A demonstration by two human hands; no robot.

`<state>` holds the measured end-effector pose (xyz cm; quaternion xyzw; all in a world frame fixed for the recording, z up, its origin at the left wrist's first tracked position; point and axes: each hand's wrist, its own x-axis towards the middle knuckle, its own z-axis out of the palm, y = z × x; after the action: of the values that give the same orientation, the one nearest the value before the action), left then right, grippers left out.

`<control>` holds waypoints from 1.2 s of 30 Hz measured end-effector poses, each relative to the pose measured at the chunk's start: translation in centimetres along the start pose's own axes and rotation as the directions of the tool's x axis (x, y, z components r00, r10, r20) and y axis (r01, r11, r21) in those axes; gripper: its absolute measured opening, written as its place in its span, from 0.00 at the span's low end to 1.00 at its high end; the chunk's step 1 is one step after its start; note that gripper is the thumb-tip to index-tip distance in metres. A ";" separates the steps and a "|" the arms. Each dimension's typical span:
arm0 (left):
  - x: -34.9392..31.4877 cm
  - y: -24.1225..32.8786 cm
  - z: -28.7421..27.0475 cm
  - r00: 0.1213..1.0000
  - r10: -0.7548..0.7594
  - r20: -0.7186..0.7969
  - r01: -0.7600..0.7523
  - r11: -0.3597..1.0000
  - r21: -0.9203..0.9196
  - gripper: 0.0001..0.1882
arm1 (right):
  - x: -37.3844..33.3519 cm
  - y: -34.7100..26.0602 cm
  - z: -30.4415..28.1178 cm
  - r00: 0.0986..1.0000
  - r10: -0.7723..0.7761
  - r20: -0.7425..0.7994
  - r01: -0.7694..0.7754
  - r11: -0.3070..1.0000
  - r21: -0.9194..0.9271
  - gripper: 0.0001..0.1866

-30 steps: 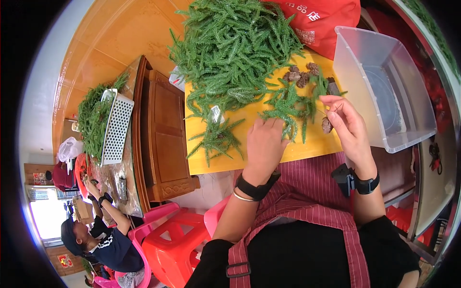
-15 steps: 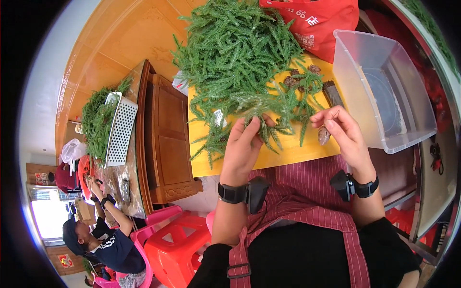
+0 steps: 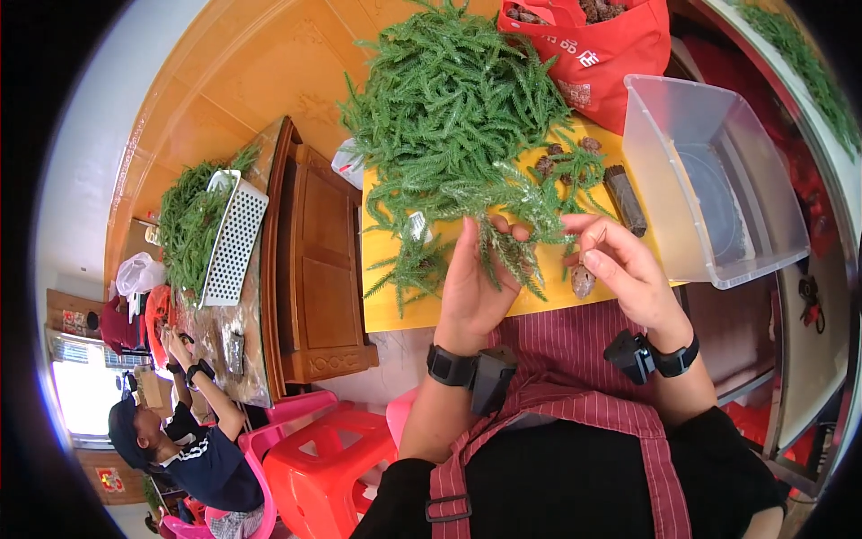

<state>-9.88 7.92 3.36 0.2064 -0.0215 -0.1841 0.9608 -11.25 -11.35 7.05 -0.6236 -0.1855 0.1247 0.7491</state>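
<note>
My left hand is closed around a frosted green artificial pine branch, whose sprigs spread up and to the right. Between the thumb and fingers of my right hand hangs a brown pine cone, just right of the branch's lower sprigs. Whether the cone touches the branch I cannot tell. Behind my hands a big heap of green artificial sprigs covers much of the yellow tabletop. Some loose pine cones lie beyond my right hand, beside a dark bundle of thin sticks or wires.
A red bag holding pine cones stands at the back right. On the right is a clear plastic bin. To the left are a wooden cabinet, a red stool, a white basket of greenery and a seated person.
My right hand has moved left with the pine cone, closer to the branch. My left hand has turned its palm up, still with the branch. The view has shifted slightly.
</note>
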 end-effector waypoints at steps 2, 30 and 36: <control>-0.1 -0.1 0.1 1.000 -0.012 -0.008 0.012 1.000 -0.009 0.19 | 0.1 0.2 -0.1 1.000 -0.016 -0.003 0.016 1.000 0.018 0.09; 0.5 -0.2 0.7 0.968 0.234 -0.090 -0.197 0.932 0.304 0.26 | 0.6 -0.9 -0.5 0.993 -0.111 -0.030 0.091 0.920 -0.381 0.05; -0.2 1.1 3.0 0.947 0.301 0.112 -0.248 0.462 0.852 0.24 | 0.6 -0.8 -0.3 0.968 -0.244 0.063 0.234 0.775 -0.587 0.04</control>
<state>-10.03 7.74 6.52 0.6518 -0.1164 0.0133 0.7493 -10.61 -11.47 7.86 -0.7975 -0.2865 -0.0404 0.5294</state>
